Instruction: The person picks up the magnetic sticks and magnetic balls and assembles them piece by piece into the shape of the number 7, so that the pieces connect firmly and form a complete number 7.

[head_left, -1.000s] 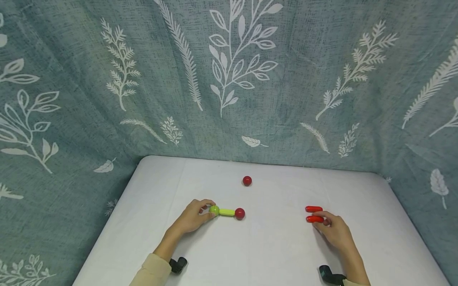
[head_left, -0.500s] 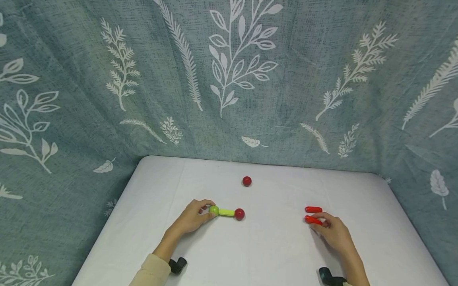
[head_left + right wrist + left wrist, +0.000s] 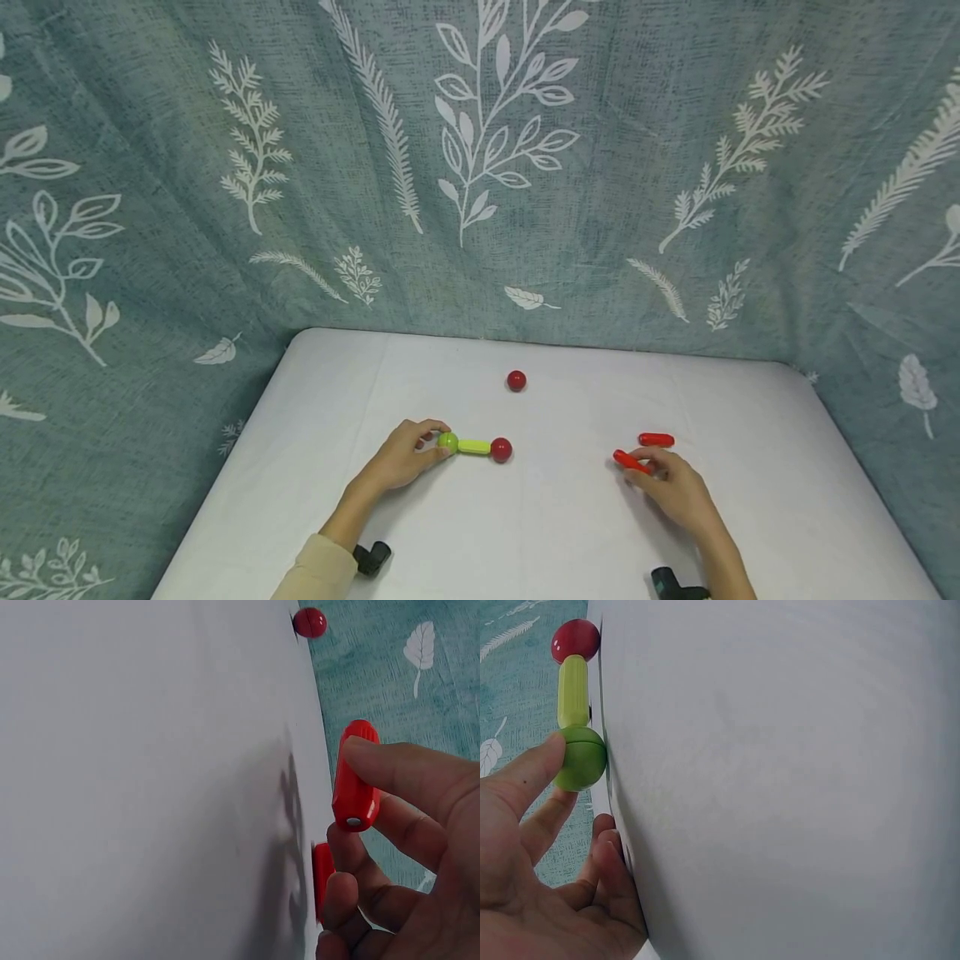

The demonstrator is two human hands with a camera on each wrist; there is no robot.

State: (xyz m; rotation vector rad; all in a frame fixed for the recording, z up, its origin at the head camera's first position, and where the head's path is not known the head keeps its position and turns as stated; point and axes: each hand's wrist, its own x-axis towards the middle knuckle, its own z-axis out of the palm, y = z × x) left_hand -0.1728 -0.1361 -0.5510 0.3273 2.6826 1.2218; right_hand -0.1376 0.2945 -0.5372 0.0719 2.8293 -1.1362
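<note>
My left hand (image 3: 407,454) pinches a green ball (image 3: 582,760) between thumb and fingers at the left middle of the table. Joined in line to that ball are a yellow-green rod (image 3: 474,447) and, at its far end, a dark red ball (image 3: 501,450). On the right side, my right hand (image 3: 676,492) holds a red rod (image 3: 356,776) between thumb and fingers, raised off the table and tilted. The rod's end facing the right wrist camera shows a small silvery disc. A second red rod (image 3: 656,439) lies on the table just beyond the right hand.
A loose dark red ball (image 3: 516,381) sits toward the back of the white table (image 3: 570,517). Behind the table hangs a blue-green curtain (image 3: 600,208) with white leaf prints. Dark wrist-camera mounts show at both wrists.
My right hand has lifted the nearer red rod from beside the other one and carried it left. The left hand and its joined pieces have stayed in place.
</note>
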